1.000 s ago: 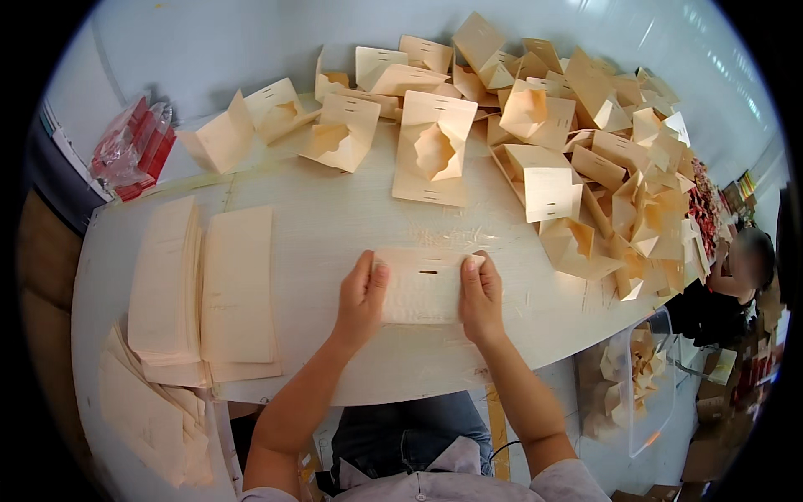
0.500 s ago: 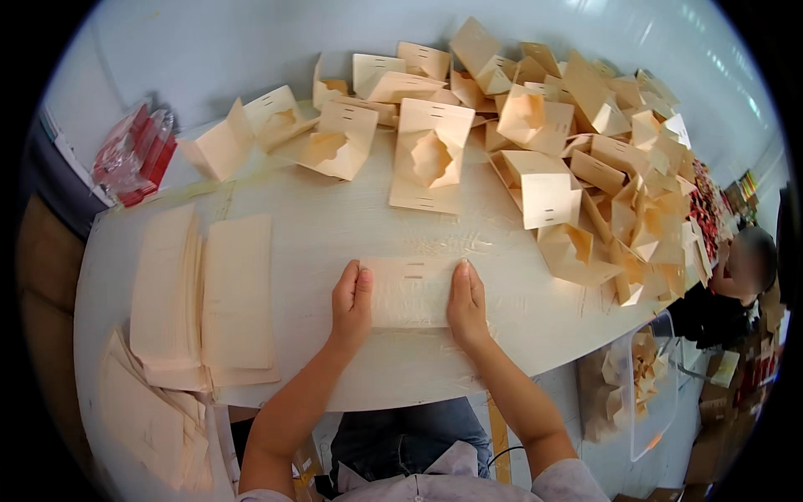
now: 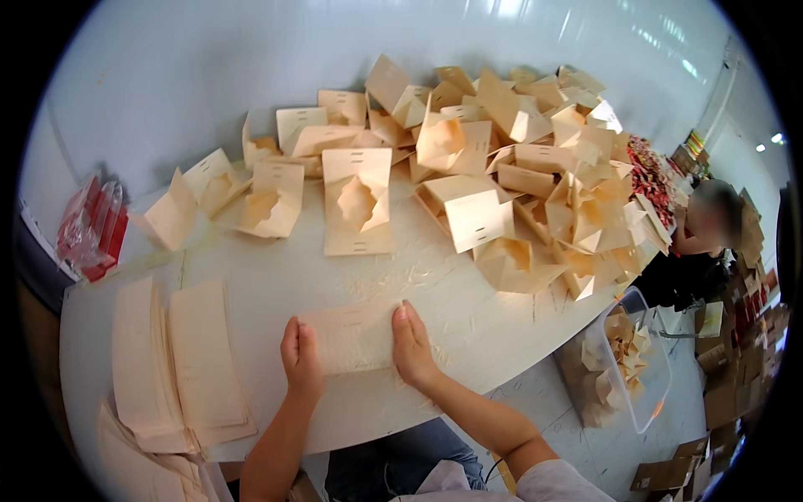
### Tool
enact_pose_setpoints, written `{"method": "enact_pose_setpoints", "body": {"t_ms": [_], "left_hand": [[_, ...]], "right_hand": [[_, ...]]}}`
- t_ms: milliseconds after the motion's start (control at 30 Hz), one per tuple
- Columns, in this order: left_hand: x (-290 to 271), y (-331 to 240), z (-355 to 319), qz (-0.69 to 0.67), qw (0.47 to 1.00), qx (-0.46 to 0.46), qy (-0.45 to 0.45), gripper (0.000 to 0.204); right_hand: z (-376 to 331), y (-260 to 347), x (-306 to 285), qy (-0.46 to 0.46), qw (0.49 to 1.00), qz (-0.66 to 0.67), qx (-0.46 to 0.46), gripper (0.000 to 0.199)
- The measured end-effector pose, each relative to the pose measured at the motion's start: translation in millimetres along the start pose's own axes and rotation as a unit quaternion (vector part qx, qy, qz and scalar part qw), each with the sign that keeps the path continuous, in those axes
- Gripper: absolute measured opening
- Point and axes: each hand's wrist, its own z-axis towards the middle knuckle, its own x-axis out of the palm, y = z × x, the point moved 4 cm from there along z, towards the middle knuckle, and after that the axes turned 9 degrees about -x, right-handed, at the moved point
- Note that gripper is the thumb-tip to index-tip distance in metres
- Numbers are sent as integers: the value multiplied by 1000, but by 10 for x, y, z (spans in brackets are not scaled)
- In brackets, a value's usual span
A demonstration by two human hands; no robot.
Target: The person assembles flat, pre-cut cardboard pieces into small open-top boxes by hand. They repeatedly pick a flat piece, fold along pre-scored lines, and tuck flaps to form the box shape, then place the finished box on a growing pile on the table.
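Note:
Between my two hands is a pale tan card piece with small slots along its far edge, low over the white table. My left hand grips its left end, thumb on top. My right hand closes on its right end in the same way. Straight ahead stands a folded card holder with a jagged cut-out. To the left of my hands lie two stacks of flat tan sheets, a far-left stack and a nearer stack.
A heap of folded card pieces covers the table's back and right. Red items in clear plastic sit at the left corner. Beyond the right edge are a clear plastic bin of card pieces and another person. Thin scraps litter the tabletop.
The view has swung to the right and up, so the table's things appear further left and lower. Both hands keep their hold on the card piece, which now looks slightly tilted.

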Motion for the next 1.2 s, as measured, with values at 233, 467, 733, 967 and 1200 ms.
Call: {"method": "enact_pose_setpoints", "body": {"t_ms": [233, 467, 733, 967, 1200], "left_hand": [[92, -185, -145, 50, 998, 35, 13, 22], [22, -76, -22, 27, 1000, 11, 10, 28], [217, -213, -76, -88, 975, 21, 201, 49], [208, -135, 0, -66, 967, -50, 241, 58], [179, -80, -8, -10, 969, -101, 226, 52]], "right_hand": [[-50, 143, -180, 54, 998, -8, -20, 24], [-72, 105, -105, 90, 995, 42, 3, 26], [78, 406, -624, 283, 924, 140, 216, 68], [2262, 1637, -2036, 71, 987, 147, -13, 21], [2129, 1474, -2100, -93, 995, -24, -37, 36]]}}
